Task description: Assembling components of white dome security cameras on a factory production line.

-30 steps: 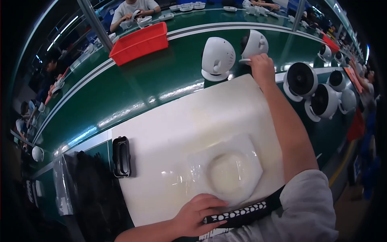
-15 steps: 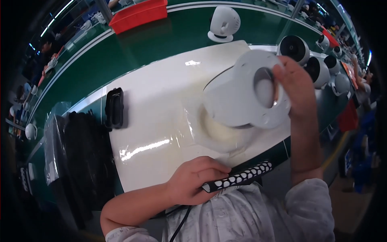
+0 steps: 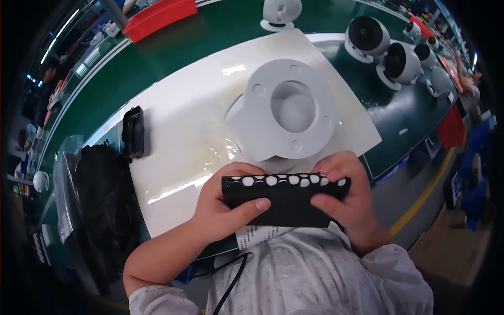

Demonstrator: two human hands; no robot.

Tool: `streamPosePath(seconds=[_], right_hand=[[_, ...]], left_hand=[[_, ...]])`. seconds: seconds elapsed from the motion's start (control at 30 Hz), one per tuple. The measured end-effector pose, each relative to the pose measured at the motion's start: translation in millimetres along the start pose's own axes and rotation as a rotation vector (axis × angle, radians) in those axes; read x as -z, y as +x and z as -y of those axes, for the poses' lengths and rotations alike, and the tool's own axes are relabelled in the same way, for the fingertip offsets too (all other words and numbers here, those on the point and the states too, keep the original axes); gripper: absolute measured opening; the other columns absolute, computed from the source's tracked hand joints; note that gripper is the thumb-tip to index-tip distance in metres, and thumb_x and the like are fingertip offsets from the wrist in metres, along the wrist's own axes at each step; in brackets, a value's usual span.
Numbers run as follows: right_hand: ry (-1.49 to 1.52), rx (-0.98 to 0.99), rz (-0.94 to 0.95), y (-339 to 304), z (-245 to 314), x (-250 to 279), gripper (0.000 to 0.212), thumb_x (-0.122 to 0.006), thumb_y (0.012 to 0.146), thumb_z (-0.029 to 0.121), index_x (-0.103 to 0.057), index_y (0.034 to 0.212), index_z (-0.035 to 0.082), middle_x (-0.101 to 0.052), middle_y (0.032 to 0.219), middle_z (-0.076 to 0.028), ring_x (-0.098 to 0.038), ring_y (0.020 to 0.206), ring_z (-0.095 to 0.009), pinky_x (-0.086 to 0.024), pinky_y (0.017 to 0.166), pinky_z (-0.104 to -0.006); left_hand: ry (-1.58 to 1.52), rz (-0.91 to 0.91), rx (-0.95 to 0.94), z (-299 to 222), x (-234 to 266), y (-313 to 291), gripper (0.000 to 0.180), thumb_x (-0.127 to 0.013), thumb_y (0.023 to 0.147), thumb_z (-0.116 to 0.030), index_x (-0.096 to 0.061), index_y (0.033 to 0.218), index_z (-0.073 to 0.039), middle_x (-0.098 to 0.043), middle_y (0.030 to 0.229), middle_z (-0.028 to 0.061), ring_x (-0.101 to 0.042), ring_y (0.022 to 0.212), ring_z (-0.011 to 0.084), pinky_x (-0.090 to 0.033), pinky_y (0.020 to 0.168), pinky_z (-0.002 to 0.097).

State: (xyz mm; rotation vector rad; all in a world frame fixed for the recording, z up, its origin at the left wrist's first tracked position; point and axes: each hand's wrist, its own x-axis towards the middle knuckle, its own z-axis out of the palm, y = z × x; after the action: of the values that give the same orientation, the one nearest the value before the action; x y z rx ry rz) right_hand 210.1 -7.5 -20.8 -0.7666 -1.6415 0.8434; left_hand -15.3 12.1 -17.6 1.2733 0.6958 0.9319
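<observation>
Both my hands grip a bent black sheet (image 3: 283,202) with round white spots along its upper edge, held low in front of my body. My left hand (image 3: 223,202) is closed on its left end, thumb across the front. At the right end, my right hand (image 3: 346,191) pinches it with thumb and fingers. Just beyond the sheet, a white plastic fan (image 3: 252,131) rests on the pale mat (image 3: 184,131) with its round base facing up. That base has a large central opening and several small round recesses in its ring. No hand touches the fan.
A black tray (image 3: 134,132) sits at the mat's left edge, near black bags and clear plastic (image 3: 105,189). Several white fans with black fronts (image 3: 367,35) stand at the far right. Another white fan (image 3: 281,13) and a red bin (image 3: 160,20) are at the back.
My right hand has let go of the white fan's base and come down to the black sheet. The sheet is now spread between both hands, its black face showing. The view has shifted slightly.
</observation>
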Motion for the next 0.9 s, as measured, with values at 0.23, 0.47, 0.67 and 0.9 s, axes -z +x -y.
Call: streamPosePath(seconds=[0.23, 0.47, 0.67, 0.9], right_hand=[[-0.018, -0.076, -0.086, -1, -6, -1, 0.033, -0.070, 0.068, 0.001, -0.049, 0.093, 0.001, -0.056, 0.081, -0.007, -0.054, 0.072, -0.013, -0.043, 0.063, -0.0225], [0.114, -0.203, -0.070, -1, -6, 1, 0.035, -0.067, 0.075, 0.007, -0.044, 0.100, -0.001, -0.059, 0.085, -0.008, -0.054, 0.073, -0.008, -0.043, 0.067, -0.0193], [0.049, -0.114, -0.107, 3, -14, 6, 0.022, -0.065, 0.073, 0.000, -0.052, 0.091, 0.003, -0.051, 0.113, -0.020, -0.055, 0.101, -0.027, -0.043, 0.081, -0.0289], [-0.644, 0.305, -0.111, 8, -7, 8, 0.024, -0.071, 0.063, 0.000, -0.056, 0.081, 0.005, -0.054, 0.108, -0.015, -0.054, 0.097, -0.030, -0.042, 0.081, -0.0340]], left_hand=[[0.038, -0.100, -0.086, 8, -5, -1, 0.028, -0.067, 0.072, -0.001, -0.052, 0.096, -0.001, -0.058, 0.088, 0.0069, -0.055, 0.078, 0.0102, -0.045, 0.068, 0.0234], [0.256, -0.083, -0.133, 5, 1, -2, 0.013, -0.067, 0.073, -0.002, -0.053, 0.072, -0.001, -0.055, 0.066, 0.0036, -0.048, 0.057, 0.0077, -0.037, 0.050, 0.0222], [0.332, -0.116, -0.083, 4, 1, -2, 0.017, -0.067, 0.070, -0.003, -0.050, 0.072, -0.002, -0.055, 0.073, 0.0089, -0.051, 0.067, 0.0166, -0.041, 0.062, 0.0289], [0.275, -0.127, -0.216, 12, 0, -1, 0.015, -0.066, 0.071, 0.003, -0.053, 0.073, -0.002, -0.054, 0.064, 0.0046, -0.049, 0.055, 0.0105, -0.037, 0.049, 0.0233]])
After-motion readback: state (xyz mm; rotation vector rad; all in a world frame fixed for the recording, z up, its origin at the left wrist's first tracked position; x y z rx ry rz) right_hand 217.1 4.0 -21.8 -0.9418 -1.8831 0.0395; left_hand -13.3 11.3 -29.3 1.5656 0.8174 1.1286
